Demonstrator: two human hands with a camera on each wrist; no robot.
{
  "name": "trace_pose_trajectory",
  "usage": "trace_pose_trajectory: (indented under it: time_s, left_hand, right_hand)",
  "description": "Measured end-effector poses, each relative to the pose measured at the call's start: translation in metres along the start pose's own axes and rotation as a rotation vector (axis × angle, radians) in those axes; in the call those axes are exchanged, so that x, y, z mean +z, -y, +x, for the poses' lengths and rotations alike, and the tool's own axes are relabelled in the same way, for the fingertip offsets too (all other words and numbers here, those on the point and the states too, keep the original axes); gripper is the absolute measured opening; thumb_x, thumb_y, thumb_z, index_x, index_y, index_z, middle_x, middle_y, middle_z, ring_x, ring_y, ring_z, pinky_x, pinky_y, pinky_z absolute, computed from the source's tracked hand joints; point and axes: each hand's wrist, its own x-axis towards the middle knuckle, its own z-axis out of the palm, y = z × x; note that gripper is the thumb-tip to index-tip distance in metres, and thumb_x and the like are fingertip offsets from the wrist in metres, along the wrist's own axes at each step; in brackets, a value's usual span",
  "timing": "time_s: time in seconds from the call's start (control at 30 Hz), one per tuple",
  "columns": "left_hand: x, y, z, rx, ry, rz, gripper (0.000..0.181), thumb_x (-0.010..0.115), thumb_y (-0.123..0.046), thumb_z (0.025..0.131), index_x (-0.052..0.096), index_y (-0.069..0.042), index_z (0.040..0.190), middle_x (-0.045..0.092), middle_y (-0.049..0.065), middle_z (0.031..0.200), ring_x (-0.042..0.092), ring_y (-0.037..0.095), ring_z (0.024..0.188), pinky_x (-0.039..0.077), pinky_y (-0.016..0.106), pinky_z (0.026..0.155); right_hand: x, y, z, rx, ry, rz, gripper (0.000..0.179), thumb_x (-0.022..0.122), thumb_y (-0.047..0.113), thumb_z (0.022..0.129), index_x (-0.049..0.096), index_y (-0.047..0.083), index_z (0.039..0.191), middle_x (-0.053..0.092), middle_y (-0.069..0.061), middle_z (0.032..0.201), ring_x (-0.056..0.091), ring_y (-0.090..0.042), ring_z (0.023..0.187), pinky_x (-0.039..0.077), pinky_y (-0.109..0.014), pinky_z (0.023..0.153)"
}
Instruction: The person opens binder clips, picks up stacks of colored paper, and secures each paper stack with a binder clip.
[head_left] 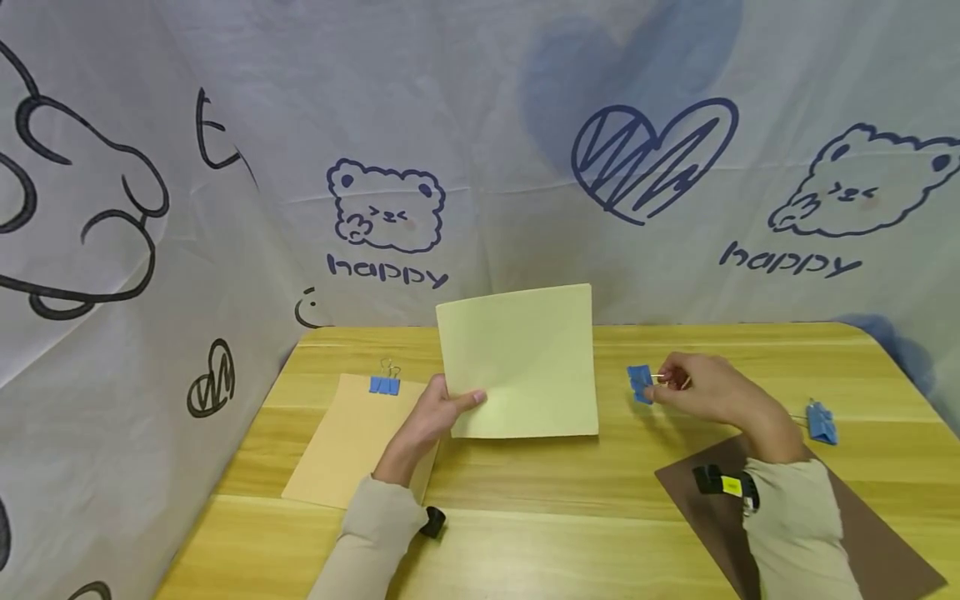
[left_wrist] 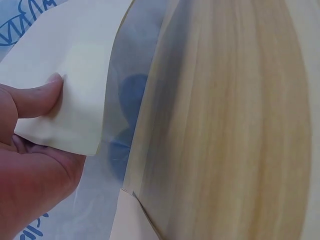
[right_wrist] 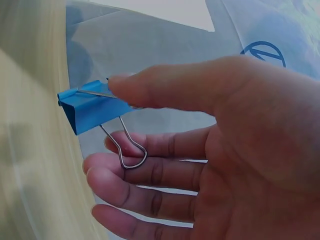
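My left hand grips a pale yellow stack of paper at its lower left edge, thumb on the front face. The stack stands raised and upright over the table. To its right, my right hand pinches a blue binder clip by its wire handles. In the right wrist view, the thumb lies on one handle of the clip and the fingers bear on the other. The left wrist view shows the stack between the left thumb and fingers.
On the left lies an orange-tan paper stack with a blue binder clip at its top edge. A dark brown sheet lies under the right forearm. Another blue clip rests at the right. A printed cloth hangs behind the table.
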Motion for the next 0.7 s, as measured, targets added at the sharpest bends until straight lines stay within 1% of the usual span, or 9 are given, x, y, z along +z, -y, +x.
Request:
trace_pose_trajectory:
  time_s: [0.1, 0.2, 0.3, 0.43, 0.5, 0.6, 0.7]
  left_hand:
    - [0.0, 0.001, 0.0, 0.0, 0.022, -0.002, 0.03, 0.062, -0.007, 0.102, 0.056, 0.002, 0.13, 0.066, 0.014, 0.118, 0.061, 0.018, 0.105, 0.051, 0.036, 0.095]
    - [0.0, 0.001, 0.0, -0.002, 0.034, -0.008, 0.033, 0.062, -0.006, 0.102, 0.055, 0.002, 0.133, 0.065, 0.016, 0.122, 0.062, 0.021, 0.109, 0.052, 0.037, 0.095]
    - [0.0, 0.001, 0.0, -0.003, 0.041, -0.007, 0.035, 0.062, -0.006, 0.102, 0.054, 0.002, 0.135, 0.065, 0.017, 0.125, 0.062, 0.023, 0.111, 0.052, 0.038, 0.096]
    - [-0.001, 0.001, -0.001, -0.008, 0.056, 0.003, 0.038, 0.062, -0.007, 0.102, 0.053, 0.001, 0.137, 0.064, 0.017, 0.128, 0.061, 0.025, 0.116, 0.048, 0.042, 0.101]
    - [-0.002, 0.001, -0.001, -0.011, 0.061, 0.009, 0.039, 0.062, -0.008, 0.102, 0.053, 0.001, 0.138, 0.064, 0.017, 0.129, 0.06, 0.027, 0.119, 0.046, 0.045, 0.104]
    - [-0.003, 0.001, -0.001, -0.009, 0.069, 0.017, 0.039, 0.062, -0.008, 0.102, 0.053, 0.0, 0.139, 0.064, 0.017, 0.131, 0.057, 0.028, 0.123, 0.041, 0.048, 0.109]
    - [-0.003, 0.001, -0.001, -0.008, 0.076, 0.02, 0.039, 0.062, -0.008, 0.102, 0.053, 0.0, 0.139, 0.064, 0.017, 0.131, 0.057, 0.028, 0.123, 0.041, 0.048, 0.109]
  right_hand:
    - [-0.001, 0.0, 0.0, -0.008, -0.008, -0.002, 0.041, 0.074, 0.039, 0.093, 0.065, 0.0, 0.104, 0.065, -0.006, 0.091, 0.058, -0.021, 0.08, 0.05, -0.038, 0.069]
    - [-0.002, 0.001, -0.001, 0.007, -0.004, 0.0, 0.042, 0.071, 0.04, 0.096, 0.065, 0.0, 0.107, 0.066, -0.007, 0.094, 0.059, -0.022, 0.083, 0.051, -0.04, 0.072]
    - [-0.003, 0.005, -0.001, 0.022, -0.005, 0.008, 0.04, 0.066, 0.04, 0.099, 0.065, 0.001, 0.106, 0.064, -0.006, 0.092, 0.057, -0.022, 0.082, 0.049, -0.039, 0.071]
    - [-0.007, 0.009, -0.003, 0.032, -0.001, 0.024, 0.045, 0.058, 0.042, 0.103, 0.064, -0.001, 0.111, 0.065, -0.006, 0.092, 0.061, -0.02, 0.08, 0.05, -0.039, 0.07]
    - [-0.008, 0.009, -0.003, 0.03, 0.003, 0.035, 0.049, 0.056, 0.044, 0.104, 0.063, -0.003, 0.115, 0.067, -0.006, 0.093, 0.064, -0.019, 0.08, 0.052, -0.04, 0.072]
    - [-0.009, 0.01, -0.004, 0.025, -0.004, 0.064, 0.05, 0.057, 0.046, 0.104, 0.064, -0.002, 0.115, 0.068, -0.006, 0.092, 0.065, -0.02, 0.081, 0.053, -0.039, 0.074]
    - [-0.01, 0.011, -0.006, 0.015, -0.023, 0.09, 0.045, 0.06, 0.045, 0.103, 0.065, 0.001, 0.111, 0.066, -0.004, 0.087, 0.062, -0.02, 0.079, 0.052, -0.036, 0.073]
